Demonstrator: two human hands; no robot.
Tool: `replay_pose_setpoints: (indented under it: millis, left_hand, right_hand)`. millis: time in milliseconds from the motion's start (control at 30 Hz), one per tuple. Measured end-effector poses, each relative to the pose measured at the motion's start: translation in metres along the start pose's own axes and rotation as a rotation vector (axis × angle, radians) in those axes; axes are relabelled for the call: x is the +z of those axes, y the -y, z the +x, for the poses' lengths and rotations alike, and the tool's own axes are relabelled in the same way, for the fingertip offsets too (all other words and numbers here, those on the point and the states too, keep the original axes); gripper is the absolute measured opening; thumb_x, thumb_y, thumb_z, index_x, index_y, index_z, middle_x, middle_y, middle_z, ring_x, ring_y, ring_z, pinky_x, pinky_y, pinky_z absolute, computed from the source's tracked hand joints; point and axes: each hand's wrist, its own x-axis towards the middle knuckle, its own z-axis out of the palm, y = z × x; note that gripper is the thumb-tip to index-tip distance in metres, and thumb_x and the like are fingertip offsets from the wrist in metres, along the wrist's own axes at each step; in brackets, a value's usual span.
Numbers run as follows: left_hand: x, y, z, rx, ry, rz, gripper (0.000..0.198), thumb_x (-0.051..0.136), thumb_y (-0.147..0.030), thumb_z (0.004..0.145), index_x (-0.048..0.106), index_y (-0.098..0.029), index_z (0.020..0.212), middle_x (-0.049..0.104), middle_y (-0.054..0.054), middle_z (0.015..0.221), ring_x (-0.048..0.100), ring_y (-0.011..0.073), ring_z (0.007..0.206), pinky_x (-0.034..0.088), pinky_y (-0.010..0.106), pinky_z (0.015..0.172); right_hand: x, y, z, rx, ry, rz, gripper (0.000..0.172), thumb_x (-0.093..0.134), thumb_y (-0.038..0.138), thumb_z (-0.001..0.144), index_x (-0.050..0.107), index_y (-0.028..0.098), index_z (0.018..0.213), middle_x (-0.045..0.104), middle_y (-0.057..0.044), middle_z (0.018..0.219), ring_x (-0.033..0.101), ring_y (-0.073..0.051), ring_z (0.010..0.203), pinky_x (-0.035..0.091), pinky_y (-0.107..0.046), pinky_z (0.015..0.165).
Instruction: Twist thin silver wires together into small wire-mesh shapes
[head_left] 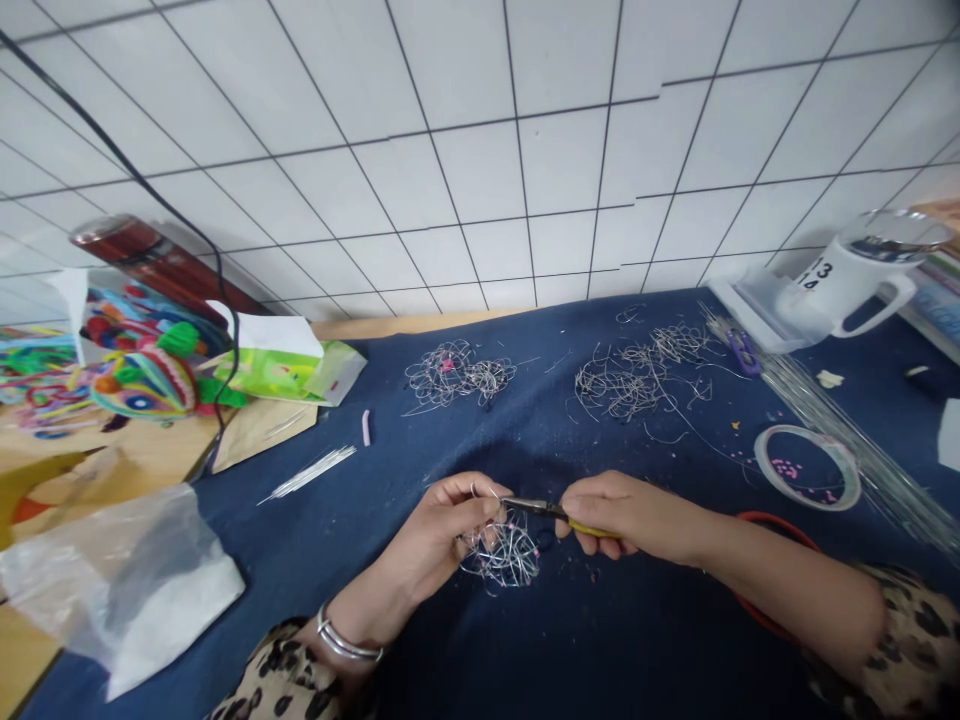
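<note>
Between the thumb and fingers of my left hand is a loose ball of silvery wire with small pink beads on it. My right hand is closed round the yellow handle of a pair of pliers. Their dark jaws point left and meet the wire at my left fingertips. Whether the jaws grip the wire is too small to tell. Beyond my hands lie a tangle of wire with a pink spot and a wider grey wire tangle on the dark blue cloth.
At right are a round ring-shaped dish with pink beads, a bundle of straight wires, purple-handled scissors and a white lidded mug. Short rods, a plastic bag and a colourful toy lie left. Tiled wall behind.
</note>
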Motion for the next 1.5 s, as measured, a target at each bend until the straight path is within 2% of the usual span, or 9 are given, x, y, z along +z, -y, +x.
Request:
replay_pose_setpoints:
  millis: [467, 833, 1167, 1500]
  left_hand:
    - [-0.0031, 0.0029, 0.0011, 0.010, -0.009, 0.013, 0.009, 0.070, -0.017, 0.070, 0.066, -0.013, 0.076, 0.063, -0.001, 0.061, 0.053, 0.0046, 0.045, 0.039, 0.014, 0.044]
    - [-0.0028, 0.0010, -0.0005, 0.009, -0.005, 0.012, 0.009, 0.071, -0.018, 0.069, 0.066, -0.012, 0.076, 0.064, 0.000, 0.062, 0.054, 0.0048, 0.046, 0.040, 0.015, 0.045]
    - [-0.0017, 0.0001, -0.0004, 0.011, -0.012, 0.017, 0.008, 0.071, -0.017, 0.069, 0.066, -0.013, 0.074, 0.064, 0.000, 0.062, 0.053, 0.0046, 0.046, 0.040, 0.015, 0.046]
    - [-0.0016, 0.0005, -0.0007, 0.012, -0.010, 0.010, 0.010, 0.072, -0.017, 0.068, 0.067, -0.013, 0.076, 0.063, -0.001, 0.062, 0.053, 0.0043, 0.046, 0.041, 0.015, 0.047]
  right_hand:
    - [0.0027, 0.0017, 0.0002, -0.033, -0.050, -0.122, 0.031, 0.038, 0.035, 0.090, 0.062, 0.014, 0.088, 0.051, 0.001, 0.064, 0.041, -0.007, 0.051, 0.032, -0.018, 0.048]
    - [0.0081, 0.0036, -0.0016, -0.111, -0.145, -0.334, 0.029, 0.036, 0.031, 0.091, 0.062, 0.017, 0.086, 0.053, 0.001, 0.067, 0.047, -0.011, 0.063, 0.034, -0.023, 0.061]
    - [0.0086, 0.0027, -0.0028, -0.107, -0.148, -0.371, 0.030, 0.034, 0.034, 0.091, 0.049, 0.017, 0.071, 0.045, 0.003, 0.063, 0.042, -0.009, 0.058, 0.031, -0.022, 0.057]
    - [0.0094, 0.0026, -0.0032, -0.108, -0.153, -0.404, 0.030, 0.032, 0.034, 0.092, 0.045, 0.017, 0.070, 0.045, 0.003, 0.062, 0.043, -0.009, 0.058, 0.031, -0.022, 0.056]
